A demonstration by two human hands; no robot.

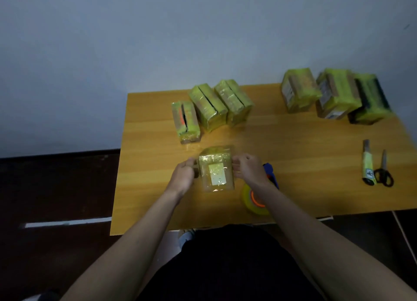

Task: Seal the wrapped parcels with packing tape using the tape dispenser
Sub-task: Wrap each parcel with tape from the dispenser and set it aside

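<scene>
The right forearm hid much of the dispenser (257, 199); only its blue handle, orange hub and yellowish tape roll showed, on the bench (293, 147) just right of the parcel (216, 172). That parcel, a boxy block in glossy crinkled wrap with a pale label on top, sat near the front edge. The left hand (184, 174) and right hand (248, 168) gripped its opposite sides, fingers curled. The rear parcels (209, 108) looked blurred

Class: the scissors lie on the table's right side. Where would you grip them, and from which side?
Probably by the black handle loops of the scissors, coming from the near edge of the table: the loops point toward the person and the blades point away. The utility knife lies close on their left.
</scene>
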